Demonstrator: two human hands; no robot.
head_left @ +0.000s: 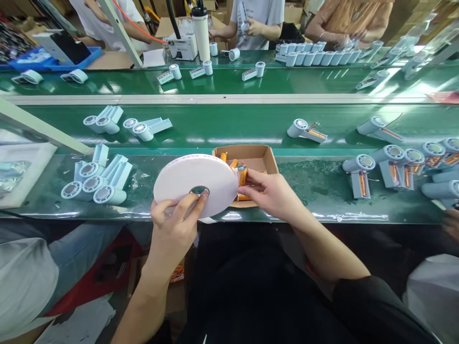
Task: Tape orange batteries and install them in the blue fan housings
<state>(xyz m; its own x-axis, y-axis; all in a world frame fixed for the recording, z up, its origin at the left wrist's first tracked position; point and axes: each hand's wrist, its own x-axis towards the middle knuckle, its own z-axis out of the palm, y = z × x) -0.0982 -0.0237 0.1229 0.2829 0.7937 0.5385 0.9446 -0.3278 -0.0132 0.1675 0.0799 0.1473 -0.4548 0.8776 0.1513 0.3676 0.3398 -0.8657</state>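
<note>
My left hand (181,217) grips a large white roll of tape (190,174), its fingers at the core hole. The roll is tilted above the bench edge. At the roll's right rim, my right hand (268,191) pinches an orange battery (242,175) upright between thumb and fingers. The battery touches or nearly touches the tape's edge; I cannot tell which. Behind and below is an open cardboard box (254,154) with several more orange batteries (234,164) in it, partly hidden by the roll and my right hand.
Light blue fan-like housings (103,184) stand at the left. More housings (360,165), with orange batteries and wires showing, line the right. A green conveyor (222,122) runs behind, carrying several units. Co-workers (256,24) work across it, and seated people flank me.
</note>
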